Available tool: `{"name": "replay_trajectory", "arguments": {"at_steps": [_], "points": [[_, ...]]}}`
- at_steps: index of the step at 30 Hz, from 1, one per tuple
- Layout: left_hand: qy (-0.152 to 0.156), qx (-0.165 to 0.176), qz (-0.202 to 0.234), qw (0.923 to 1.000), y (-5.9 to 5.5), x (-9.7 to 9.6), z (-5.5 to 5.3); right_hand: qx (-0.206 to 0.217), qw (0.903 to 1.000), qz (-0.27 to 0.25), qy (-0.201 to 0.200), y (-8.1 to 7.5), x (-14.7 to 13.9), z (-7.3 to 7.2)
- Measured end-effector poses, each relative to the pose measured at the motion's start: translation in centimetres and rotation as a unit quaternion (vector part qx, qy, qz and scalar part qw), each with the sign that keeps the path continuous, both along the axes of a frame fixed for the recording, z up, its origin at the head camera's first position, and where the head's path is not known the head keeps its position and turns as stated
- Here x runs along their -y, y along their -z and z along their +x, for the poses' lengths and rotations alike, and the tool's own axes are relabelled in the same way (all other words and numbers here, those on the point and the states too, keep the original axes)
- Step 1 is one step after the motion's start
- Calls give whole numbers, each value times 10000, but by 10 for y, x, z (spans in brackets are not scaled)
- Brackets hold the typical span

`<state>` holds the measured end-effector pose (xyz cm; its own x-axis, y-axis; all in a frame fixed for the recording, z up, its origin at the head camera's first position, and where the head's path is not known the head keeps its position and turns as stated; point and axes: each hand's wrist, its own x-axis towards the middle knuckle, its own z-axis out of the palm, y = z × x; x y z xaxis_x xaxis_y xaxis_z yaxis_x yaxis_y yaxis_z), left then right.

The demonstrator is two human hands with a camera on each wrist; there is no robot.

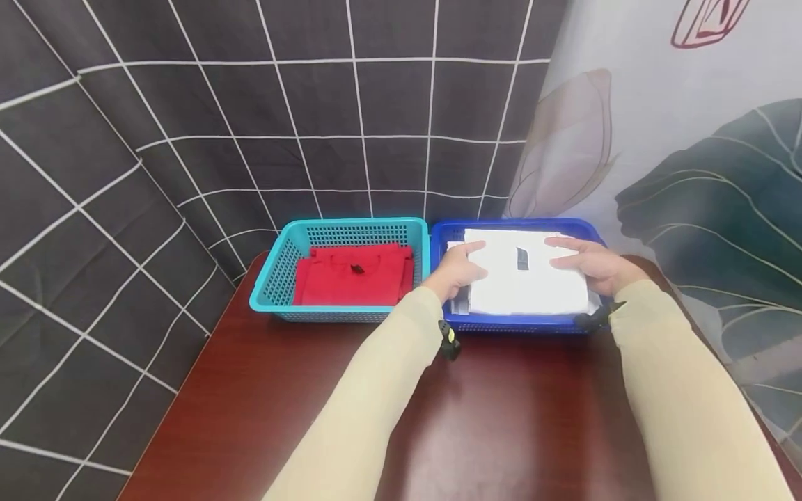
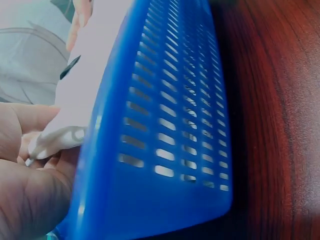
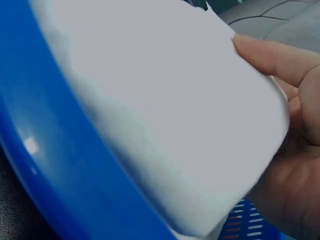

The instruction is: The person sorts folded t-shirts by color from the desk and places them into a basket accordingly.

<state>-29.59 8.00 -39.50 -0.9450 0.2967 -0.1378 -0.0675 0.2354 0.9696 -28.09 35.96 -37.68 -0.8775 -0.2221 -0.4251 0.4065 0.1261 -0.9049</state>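
Observation:
A folded white garment [image 1: 526, 289] with a small dark patch lies in the blue basket [image 1: 520, 323], on top of more white cloth. My left hand [image 1: 457, 270] grips its left edge; in the left wrist view, the thumb and fingers wrap round the white fold just inside the basket's rim. On the opposite side my right hand [image 1: 595, 266] holds the right edge. The right wrist view has the right thumb on top of the cloth and the other fingers partly hidden beneath it.
Left of the blue basket stands a teal basket [image 1: 326, 309] holding folded red garments [image 1: 360, 282] with a small dark mark. Both baskets sit towards the back of a reddish-brown table [image 1: 301, 390]. A dark curtain [image 1: 313, 97] with white grid lines hangs behind, and a patterned pale curtain [image 1: 626, 90] to the right.

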Motion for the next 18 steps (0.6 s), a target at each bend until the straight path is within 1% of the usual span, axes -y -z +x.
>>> {"name": "replay_trajectory", "arguments": {"at_steps": [4,7,9,11,12,13,14,15,16,17,18], "points": [[-2,146,-198,9997,6,1,3,53,9995,311,34,6,6,3],[-42,217,-447,9988,6,2,4,-38,9991,431,33,10,11,3],[-64,267,-733,9969,5,3,5,-83,9986,514,53,13,15,2],[-92,279,-1161,9928,3,3,6,-202,9965,811,25,16,19,3],[-82,243,-1415,9896,1,3,8,-324,9937,1071,-26,17,22,3],[-69,189,-1636,9863,-2,4,10,-493,9887,1415,-62,18,24,4],[-6,37,-1860,9825,-7,6,13,-686,9816,1781,-97,18,27,6],[59,-139,-2011,9795,-13,9,17,-932,9709,2203,-135,16,29,8],[144,-353,-2096,9770,-20,13,21,-1194,9582,2598,-132,14,31,11],[256,-567,-2124,9752,-29,19,26,-1439,9456,2915,-104,11,33,15],[399,-766,-2055,9748,-38,28,31,-1696,9319,3206,-37,7,35,20]]}}
